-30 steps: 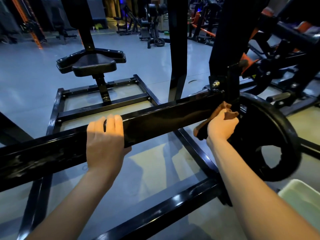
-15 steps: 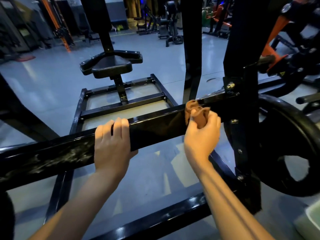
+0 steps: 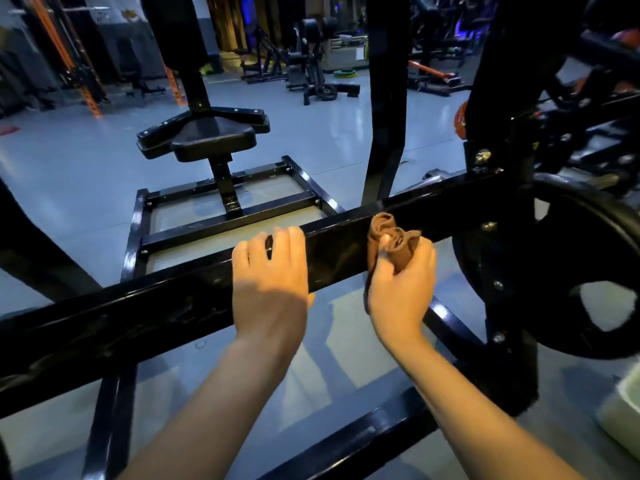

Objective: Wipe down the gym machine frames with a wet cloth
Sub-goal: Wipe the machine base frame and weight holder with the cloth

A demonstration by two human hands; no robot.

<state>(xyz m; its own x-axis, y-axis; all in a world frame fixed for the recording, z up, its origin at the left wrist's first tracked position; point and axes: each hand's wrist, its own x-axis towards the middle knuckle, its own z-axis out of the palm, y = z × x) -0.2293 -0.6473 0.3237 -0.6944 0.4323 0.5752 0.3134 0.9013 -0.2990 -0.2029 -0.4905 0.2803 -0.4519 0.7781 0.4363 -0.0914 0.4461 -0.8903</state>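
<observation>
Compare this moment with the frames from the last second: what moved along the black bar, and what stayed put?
The right hand, gripping the brown cloth, slid left along the black bar, away from the weight plate and the upright bracket, toward the left hand. The gap between the two hands is now much smaller. The left hand kept its grip over the top of the bar at the same spot, and the cloth remained bunched in the right hand.

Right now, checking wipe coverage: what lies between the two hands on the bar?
Head view: only bare black bar between left hand and cloth-holding right hand.

Glossy black painted metal frame bar (image 3: 166,317), crumpled soft brown cloth (image 3: 393,242), seat (image 3: 213,142) pad probably matt vinyl.
</observation>
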